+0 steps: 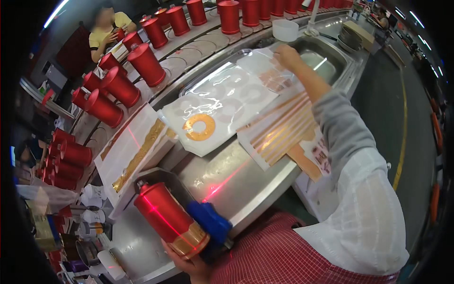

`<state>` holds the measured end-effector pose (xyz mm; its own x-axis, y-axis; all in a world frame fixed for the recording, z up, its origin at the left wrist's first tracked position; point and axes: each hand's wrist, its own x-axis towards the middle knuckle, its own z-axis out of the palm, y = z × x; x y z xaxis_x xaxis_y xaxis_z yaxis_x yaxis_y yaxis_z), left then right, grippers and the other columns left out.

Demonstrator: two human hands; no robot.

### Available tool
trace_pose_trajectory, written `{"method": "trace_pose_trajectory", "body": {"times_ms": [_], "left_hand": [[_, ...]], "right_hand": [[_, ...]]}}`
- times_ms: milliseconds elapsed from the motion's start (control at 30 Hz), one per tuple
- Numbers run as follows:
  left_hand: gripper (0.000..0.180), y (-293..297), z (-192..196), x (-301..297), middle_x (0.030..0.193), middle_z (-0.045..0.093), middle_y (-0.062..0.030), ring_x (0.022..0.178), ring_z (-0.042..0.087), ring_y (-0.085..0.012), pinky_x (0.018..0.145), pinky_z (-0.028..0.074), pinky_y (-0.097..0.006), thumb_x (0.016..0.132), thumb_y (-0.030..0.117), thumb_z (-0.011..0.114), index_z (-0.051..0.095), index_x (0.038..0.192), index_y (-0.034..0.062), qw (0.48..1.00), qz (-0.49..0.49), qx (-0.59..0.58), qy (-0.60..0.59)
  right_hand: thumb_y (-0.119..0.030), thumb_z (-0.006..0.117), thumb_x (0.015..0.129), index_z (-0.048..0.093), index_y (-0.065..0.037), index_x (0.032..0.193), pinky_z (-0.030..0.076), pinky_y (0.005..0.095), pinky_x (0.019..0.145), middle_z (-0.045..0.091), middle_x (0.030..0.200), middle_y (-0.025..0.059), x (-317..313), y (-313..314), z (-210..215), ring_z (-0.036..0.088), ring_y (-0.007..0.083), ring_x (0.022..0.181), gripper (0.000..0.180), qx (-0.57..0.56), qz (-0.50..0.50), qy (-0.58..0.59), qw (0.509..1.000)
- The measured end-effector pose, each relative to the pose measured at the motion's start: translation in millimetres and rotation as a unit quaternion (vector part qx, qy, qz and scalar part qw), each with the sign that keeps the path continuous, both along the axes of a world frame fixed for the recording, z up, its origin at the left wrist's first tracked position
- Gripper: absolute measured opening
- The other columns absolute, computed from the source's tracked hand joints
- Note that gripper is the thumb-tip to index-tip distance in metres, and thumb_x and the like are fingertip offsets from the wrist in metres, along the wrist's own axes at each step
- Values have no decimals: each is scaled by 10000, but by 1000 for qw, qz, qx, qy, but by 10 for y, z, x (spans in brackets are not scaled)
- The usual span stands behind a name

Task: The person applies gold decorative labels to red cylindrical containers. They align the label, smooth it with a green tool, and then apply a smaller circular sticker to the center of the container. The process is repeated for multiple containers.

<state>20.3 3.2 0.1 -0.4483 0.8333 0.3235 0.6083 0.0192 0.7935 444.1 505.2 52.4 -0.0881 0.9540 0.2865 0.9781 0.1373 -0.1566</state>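
At the bottom, my left hand (187, 265) holds a red bottle (163, 210) near its base. The bottle is tilted, its narrow neck toward the far left and a gold band (189, 241) around its lower end. A red laser line runs along its side. Right beside it is a blue object (209, 221), partly covered. My right hand (287, 57) reaches to the far edge of the sink, fingers curled and pinching the corner of a translucent sheet (257, 61). Under that lies a white decal sheet (222, 102) with one orange-gold ring on it.
Striped gold decal strips (279, 137) lie at the counter's edge, and another gold-strip sheet (135, 151) stands left. A water-filled sink (324, 61) and a white tub (285, 30) are at the back. Several red bottles (146, 64) line the conveyor, where a person in yellow sits.
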Motion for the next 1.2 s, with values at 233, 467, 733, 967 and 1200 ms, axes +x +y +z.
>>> {"method": "trace_pose_trajectory", "body": {"times_ms": [233,467,733,967,1200], "left_hand": [[925,-96,-454,-66,1455,368,-262,1339,395,-364,1095,314,-449,933,609,469,230,1456,-115,994,77,46,61],[862,219,11,226,1399,437,-244,1246,480,-324,1049,382,-433,906,574,522,271,1463,-34,996,60,-22,-55],[905,133,-63,164,1393,442,-249,1237,486,-337,1036,391,-434,885,606,533,277,1454,-49,997,54,-31,44],[981,62,-73,163,1385,449,-254,1227,492,-356,1020,400,-439,848,668,541,280,1445,-66,995,62,-37,70],[1071,155,-3,207,1395,430,-264,1237,480,-368,1025,392,-447,806,759,511,278,1445,-69,997,58,-26,50]], "right_hand": [[-602,720,754,674,21,1067,515,461,690,657,1050,165,-28,710,-199,640,303,933,699,-289,-146,120,939],[-581,779,712,666,-39,1166,501,434,735,638,1186,129,7,963,-394,603,303,983,716,-354,-157,148,910],[-374,775,779,703,-20,970,514,426,628,656,918,76,380,1167,-718,610,195,763,409,-252,-23,184,950],[-291,727,804,723,-92,881,506,394,653,671,774,60,256,1109,-562,624,195,711,213,-260,-46,177,948],[-269,703,756,701,-87,805,519,393,712,682,819,143,318,1266,-608,656,315,788,189,-122,58,-139,981]]}}
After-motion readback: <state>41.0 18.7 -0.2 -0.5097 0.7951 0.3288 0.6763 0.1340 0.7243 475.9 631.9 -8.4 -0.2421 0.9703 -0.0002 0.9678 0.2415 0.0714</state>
